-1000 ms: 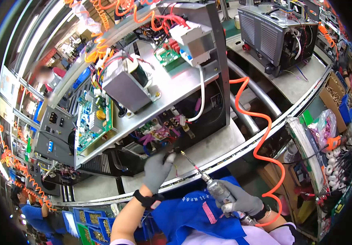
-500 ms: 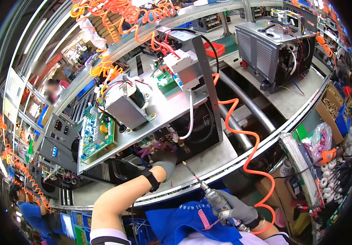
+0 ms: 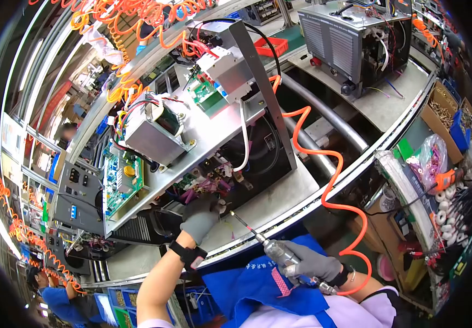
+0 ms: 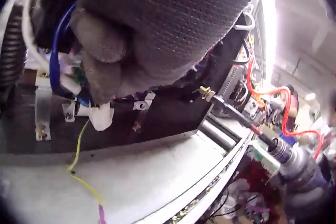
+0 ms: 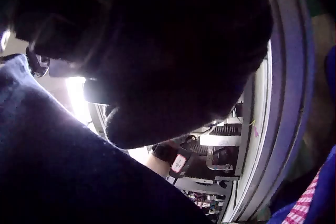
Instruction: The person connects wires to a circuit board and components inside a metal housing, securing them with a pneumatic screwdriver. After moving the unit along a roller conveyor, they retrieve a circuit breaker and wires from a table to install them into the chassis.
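Two views, not right-wrist, plainly show the driver [image 3: 277, 251].

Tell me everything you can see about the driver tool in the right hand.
The driver tool has a silvery, metal-looking body and a slim, dark shaft with a red band. A brass-coloured piece sits at its tip, near the left hand. The gloved right hand grips the body; an orange hose runs from its rear. Whether it's spinning, I can't tell.
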Action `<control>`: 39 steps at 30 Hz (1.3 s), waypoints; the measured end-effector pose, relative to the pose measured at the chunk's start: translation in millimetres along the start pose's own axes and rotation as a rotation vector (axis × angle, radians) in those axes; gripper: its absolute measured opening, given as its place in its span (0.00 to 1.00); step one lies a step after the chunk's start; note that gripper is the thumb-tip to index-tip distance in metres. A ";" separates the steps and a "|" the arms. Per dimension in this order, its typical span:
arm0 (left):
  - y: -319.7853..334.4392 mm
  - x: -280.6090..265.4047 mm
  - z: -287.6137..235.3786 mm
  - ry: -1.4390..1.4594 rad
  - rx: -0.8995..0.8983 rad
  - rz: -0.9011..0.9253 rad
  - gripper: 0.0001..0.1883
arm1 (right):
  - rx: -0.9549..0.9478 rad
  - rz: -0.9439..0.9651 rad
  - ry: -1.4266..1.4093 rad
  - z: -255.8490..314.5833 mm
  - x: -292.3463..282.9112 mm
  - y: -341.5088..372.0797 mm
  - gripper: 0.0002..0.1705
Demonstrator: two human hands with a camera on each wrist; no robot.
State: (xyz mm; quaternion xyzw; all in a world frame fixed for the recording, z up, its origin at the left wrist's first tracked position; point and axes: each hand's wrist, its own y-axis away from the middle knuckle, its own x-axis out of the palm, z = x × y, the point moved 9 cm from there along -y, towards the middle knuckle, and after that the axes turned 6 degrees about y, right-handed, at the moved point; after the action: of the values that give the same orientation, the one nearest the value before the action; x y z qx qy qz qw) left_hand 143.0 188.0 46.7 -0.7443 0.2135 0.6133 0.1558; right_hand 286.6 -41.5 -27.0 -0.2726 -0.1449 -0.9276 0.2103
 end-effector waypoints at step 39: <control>5.1 13.1 -18.1 -0.186 0.451 -0.001 0.09 | 0.077 -0.125 0.000 5.5 13.8 -7.7 0.47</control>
State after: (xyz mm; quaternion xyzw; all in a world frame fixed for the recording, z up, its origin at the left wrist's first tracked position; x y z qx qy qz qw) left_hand 157.8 173.0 37.6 -0.6310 0.3296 0.6160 0.3373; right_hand 274.9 -37.0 -15.9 -0.2547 -0.1973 -0.9327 0.1623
